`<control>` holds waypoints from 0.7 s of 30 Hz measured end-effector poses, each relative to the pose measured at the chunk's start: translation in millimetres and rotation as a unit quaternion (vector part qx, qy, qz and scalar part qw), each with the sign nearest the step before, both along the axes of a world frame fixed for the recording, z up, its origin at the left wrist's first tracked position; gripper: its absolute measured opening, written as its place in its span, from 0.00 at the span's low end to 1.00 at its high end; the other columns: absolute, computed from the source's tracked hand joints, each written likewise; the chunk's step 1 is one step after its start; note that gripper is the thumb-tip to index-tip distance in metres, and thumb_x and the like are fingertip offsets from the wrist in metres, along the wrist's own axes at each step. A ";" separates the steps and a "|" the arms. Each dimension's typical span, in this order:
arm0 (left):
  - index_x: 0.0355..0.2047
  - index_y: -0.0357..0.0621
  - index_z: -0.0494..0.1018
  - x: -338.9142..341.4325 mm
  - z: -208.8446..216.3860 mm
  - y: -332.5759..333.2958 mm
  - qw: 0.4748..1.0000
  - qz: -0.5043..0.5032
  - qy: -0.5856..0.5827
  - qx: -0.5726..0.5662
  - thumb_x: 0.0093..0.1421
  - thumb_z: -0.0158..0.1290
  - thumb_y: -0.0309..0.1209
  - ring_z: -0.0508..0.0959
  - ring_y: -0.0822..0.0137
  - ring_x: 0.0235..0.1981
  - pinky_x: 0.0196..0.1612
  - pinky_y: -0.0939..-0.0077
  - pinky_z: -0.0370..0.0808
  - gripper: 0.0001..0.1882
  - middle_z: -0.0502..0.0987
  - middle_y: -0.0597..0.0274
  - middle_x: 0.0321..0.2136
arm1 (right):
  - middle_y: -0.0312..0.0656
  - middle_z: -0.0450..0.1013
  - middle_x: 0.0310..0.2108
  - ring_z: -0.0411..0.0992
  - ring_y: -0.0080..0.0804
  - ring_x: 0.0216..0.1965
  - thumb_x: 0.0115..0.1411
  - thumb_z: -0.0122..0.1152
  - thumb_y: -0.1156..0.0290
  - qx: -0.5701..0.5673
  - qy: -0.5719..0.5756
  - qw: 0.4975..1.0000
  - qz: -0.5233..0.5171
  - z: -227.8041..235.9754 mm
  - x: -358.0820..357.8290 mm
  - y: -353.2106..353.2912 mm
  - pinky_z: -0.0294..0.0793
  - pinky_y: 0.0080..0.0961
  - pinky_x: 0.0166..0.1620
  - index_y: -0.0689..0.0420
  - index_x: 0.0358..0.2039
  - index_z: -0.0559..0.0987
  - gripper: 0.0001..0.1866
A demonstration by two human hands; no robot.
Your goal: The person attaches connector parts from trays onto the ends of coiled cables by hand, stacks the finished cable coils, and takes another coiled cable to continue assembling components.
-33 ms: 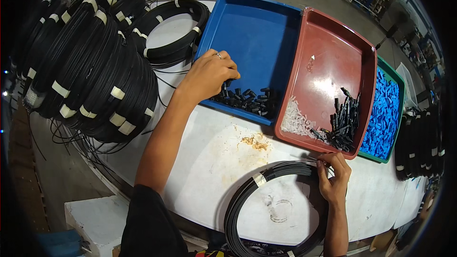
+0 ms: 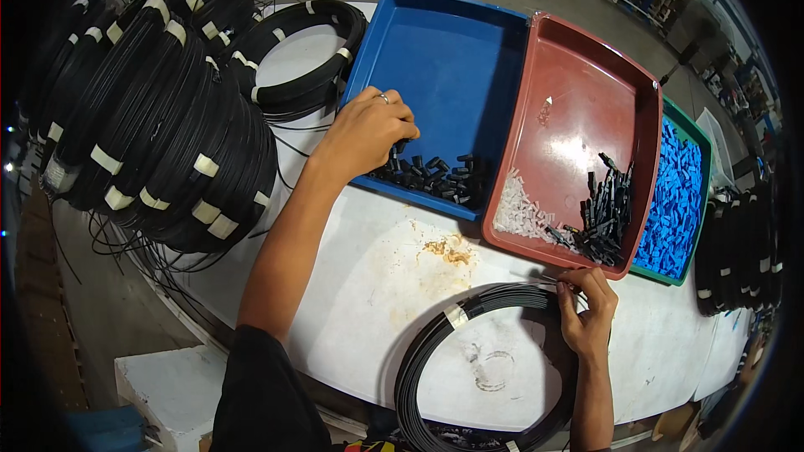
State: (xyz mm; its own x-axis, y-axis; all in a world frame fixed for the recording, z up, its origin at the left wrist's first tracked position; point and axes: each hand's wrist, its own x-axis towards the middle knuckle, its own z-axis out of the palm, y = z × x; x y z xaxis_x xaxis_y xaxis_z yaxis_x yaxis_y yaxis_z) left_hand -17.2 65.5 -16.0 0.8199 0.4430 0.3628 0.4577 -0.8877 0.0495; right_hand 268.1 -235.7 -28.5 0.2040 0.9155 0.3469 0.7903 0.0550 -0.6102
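My left hand, a ring on one finger, reaches over the left wall of the blue tray. Its fingers are closed just above small black plastic connectors piled along the tray's near side; what they pinch is hidden. At the near right, my right hand is closed, thumb against fingers, on the thin end of a black cable. That cable belongs to a taped coil lying at the table's near edge, beside my right forearm.
A red tray holds clear pieces and black parts. Beyond it, a green tray is full of blue pieces. Tall stacks of black cable coils stand at left, more coils at far right. Yellowish scraps mark the white table.
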 end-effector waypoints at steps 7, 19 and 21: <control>0.35 0.47 0.84 5.1 3.1 1.7 0.983 0.113 0.013 0.144 0.49 0.59 0.15 0.77 0.64 0.44 0.49 0.68 0.69 0.15 0.83 0.67 0.38 | 0.45 0.76 0.30 0.74 0.40 0.32 0.53 0.65 0.84 -0.007 0.025 1.000 -0.009 -1.4 -0.9 -0.6 0.72 0.30 0.36 0.62 0.31 0.81 0.05; 0.33 0.46 0.85 13.0 -5.4 -20.5 0.997 -0.071 0.012 0.017 0.49 0.63 0.20 0.78 0.67 0.42 0.49 0.68 0.70 0.10 0.83 0.69 0.34 | 0.45 0.76 0.30 0.74 0.41 0.32 0.53 0.65 0.83 -0.014 0.028 1.000 -0.006 -1.5 -0.4 0.3 0.72 0.32 0.37 0.62 0.31 0.81 0.05; 0.33 0.46 0.85 12.4 -8.7 -16.6 0.997 -0.076 0.015 0.018 0.49 0.63 0.22 0.78 0.67 0.41 0.48 0.68 0.70 0.09 0.84 0.68 0.33 | 0.45 0.76 0.30 0.74 0.41 0.32 0.53 0.65 0.83 -0.015 0.031 0.999 -0.007 -3.8 0.3 0.5 0.72 0.32 0.37 0.62 0.31 0.81 0.05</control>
